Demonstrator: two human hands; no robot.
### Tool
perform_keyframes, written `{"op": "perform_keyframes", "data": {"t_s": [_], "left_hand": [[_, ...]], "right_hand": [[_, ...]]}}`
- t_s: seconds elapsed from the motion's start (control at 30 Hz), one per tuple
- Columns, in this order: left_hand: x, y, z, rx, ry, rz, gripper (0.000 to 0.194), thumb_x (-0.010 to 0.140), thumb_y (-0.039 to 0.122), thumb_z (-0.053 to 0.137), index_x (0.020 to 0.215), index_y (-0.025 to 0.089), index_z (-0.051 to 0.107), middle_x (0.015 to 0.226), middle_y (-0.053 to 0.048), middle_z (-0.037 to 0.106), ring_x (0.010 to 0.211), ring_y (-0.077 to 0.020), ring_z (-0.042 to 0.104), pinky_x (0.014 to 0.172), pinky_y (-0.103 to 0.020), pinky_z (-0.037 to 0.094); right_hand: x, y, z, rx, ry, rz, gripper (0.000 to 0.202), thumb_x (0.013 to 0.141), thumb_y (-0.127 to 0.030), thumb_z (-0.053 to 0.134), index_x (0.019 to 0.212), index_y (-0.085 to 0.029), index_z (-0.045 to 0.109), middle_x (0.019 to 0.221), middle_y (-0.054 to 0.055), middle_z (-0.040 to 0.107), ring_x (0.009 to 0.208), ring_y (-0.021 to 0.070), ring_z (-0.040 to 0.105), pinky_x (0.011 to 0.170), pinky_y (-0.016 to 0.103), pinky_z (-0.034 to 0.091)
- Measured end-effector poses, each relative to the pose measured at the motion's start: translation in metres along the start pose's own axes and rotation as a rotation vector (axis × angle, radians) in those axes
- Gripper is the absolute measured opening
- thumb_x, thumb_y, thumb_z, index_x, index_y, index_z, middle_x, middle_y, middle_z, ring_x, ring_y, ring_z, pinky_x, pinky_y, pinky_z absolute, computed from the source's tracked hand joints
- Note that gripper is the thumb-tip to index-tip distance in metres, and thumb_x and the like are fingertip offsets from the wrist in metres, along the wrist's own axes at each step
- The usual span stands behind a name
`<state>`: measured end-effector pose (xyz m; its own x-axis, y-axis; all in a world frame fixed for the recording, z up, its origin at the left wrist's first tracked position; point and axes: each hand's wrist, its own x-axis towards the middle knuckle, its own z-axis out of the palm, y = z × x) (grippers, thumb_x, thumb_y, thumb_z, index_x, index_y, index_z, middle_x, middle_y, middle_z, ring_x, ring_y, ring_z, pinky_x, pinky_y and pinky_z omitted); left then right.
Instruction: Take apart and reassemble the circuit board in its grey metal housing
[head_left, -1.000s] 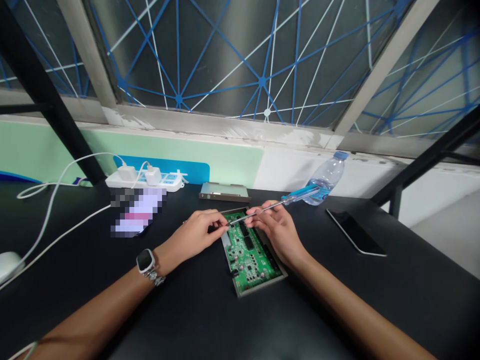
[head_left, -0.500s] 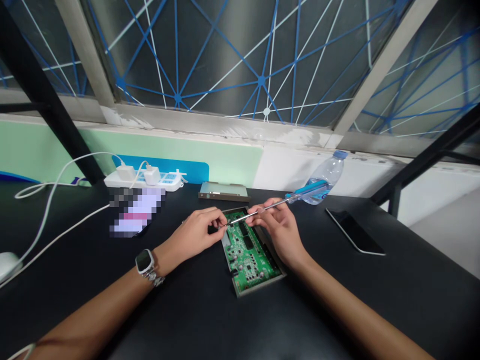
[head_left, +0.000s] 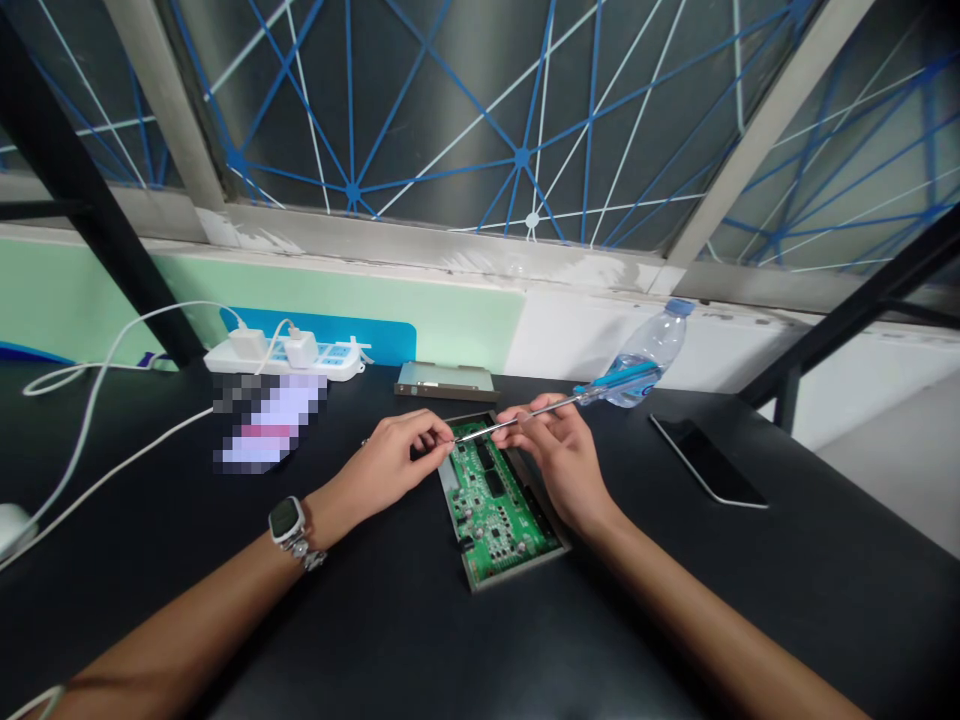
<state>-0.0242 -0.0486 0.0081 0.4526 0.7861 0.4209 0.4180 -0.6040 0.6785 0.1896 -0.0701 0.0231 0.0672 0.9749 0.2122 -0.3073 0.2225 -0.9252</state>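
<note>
My right hand (head_left: 556,452) holds a screwdriver (head_left: 619,380) by its long metal shaft. Its blue, see-through handle points up to the right, and the tip points left. At that tip, the thumb and forefinger of my left hand (head_left: 397,450) are pinched together. Anything tiny between those fingertips is too small to make out. Below both hands, a green circuit board (head_left: 499,520) lies in a shallow metal frame on the black table. My left hand covers part of the board's upper left corner.
Behind the board stands a flat metal casing piece (head_left: 445,380). A water bottle (head_left: 649,350) leans by the wall, and a dark-screened phone (head_left: 707,460) lies at right. At left are a power strip (head_left: 330,358) with plugs and white cables, and a blurred-out device (head_left: 271,425).
My left fingertips have risen slightly and closed in at the screwdriver's tip. The screwdriver stays in my right hand at nearly the same angle. The board lies as before.
</note>
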Motion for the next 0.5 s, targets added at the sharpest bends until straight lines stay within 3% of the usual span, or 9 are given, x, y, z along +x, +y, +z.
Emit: {"op": "perform_keyframes", "data": {"t_s": [0.27, 0.5], "left_hand": [[0.001, 0.004, -0.003, 0.008, 0.039, 0.065, 0.013, 0.092, 0.024, 0.058, 0.09, 0.019, 0.069, 0.085, -0.002, 0.067, 0.073, -0.0126, 0.06, 0.067, -0.026, 0.047], [0.005, -0.01, -0.036, 0.163, -0.149, 0.117, 0.014, 0.092, 0.023, 0.058, 0.088, 0.019, 0.071, 0.098, -0.005, 0.065, 0.085, -0.0141, 0.062, 0.079, -0.028, 0.048]], "right_hand": [[0.002, 0.004, -0.005, 0.07, 0.009, 0.041, 0.031, 0.078, -0.023, 0.074, 0.089, -0.025, 0.044, 0.082, 0.001, 0.074, 0.068, 0.017, 0.071, 0.069, 0.033, 0.056], [0.004, 0.004, -0.008, 0.048, -0.006, 0.018, 0.031, 0.079, -0.023, 0.074, 0.089, -0.024, 0.045, 0.08, 0.001, 0.074, 0.066, 0.0172, 0.07, 0.066, 0.032, 0.056]]}}
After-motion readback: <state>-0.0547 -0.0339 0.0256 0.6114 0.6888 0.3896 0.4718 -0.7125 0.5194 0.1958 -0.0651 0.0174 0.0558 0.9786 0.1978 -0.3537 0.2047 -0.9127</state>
